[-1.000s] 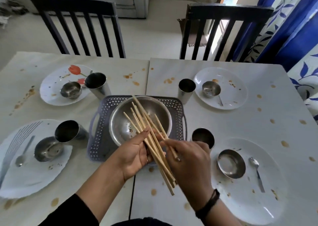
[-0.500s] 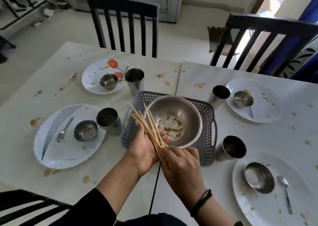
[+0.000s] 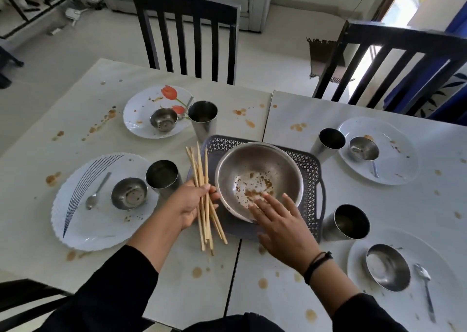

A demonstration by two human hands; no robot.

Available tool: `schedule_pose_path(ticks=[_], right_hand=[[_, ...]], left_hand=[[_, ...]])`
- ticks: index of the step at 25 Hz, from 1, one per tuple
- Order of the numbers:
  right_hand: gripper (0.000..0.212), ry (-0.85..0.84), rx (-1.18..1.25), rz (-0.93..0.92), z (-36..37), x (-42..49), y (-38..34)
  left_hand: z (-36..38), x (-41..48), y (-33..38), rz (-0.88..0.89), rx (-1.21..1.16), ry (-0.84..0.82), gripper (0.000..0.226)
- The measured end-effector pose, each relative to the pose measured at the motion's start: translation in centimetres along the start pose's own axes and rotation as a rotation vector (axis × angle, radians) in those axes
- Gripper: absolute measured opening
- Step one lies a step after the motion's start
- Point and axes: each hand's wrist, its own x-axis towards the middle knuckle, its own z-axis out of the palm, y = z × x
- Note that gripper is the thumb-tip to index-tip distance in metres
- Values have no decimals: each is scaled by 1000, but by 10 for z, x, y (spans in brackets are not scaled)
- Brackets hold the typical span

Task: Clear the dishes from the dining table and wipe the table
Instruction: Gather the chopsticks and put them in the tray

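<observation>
Sticks of wood point(image 3: 200, 170) gripped in left hand point(image 3: 190, 206); right hand point(image 3: 279, 224) spread flat over round steel bowl point(image 3: 257, 162)

Single head view: wide-angle, looks forward and steeply down at table point(image 3: 303, 293), close above hands.

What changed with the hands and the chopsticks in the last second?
The right hand let go of the chopsticks and moved right to the near rim of the large steel bowl, fingers straight. The left hand now grips the bundle alone and has carried it left, off the bowl. Unchanged: the bowl sits in the grey tray; plates and tumblers keep their places.
</observation>
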Motion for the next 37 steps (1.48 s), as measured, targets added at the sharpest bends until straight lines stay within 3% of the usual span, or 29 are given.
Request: schedule_pose_path(ticks=[3,8,13,18,21,25,27,29,33,35,37], right_hand=[[35,-124,12,-30,9,4,12],[32,-52,34,127,16,-17,18],[38,-6,-7,199,17,-26,27],[42,-34,20,221,22,-31,30],[42,-16,33,230,25,-31,30],[41,-4,37,228,25,-29,29],[42,-3,39,224,24,-30,29],[43,6,40,219,24,-30,29],[47,23,37,221,24,-30,27],[49,22,42,230,23,-31,27],[49,29,44,230,24,-31,26]], left_hand=[[-3,12,2,27,75,53,14],[6,44,6,91,284,72,26],[32,81,8,-70,503,-62,48],[36,106,9,-135,480,-59,52],[35,112,11,-107,478,-55,38],[29,116,4,-33,533,-37,47],[30,114,3,62,690,-9,65],[31,102,1,220,1009,16,75],[18,63,-20,583,1669,40,64],[8,51,-32,594,1890,-80,45],[-1,49,-38,453,1970,-180,42]])
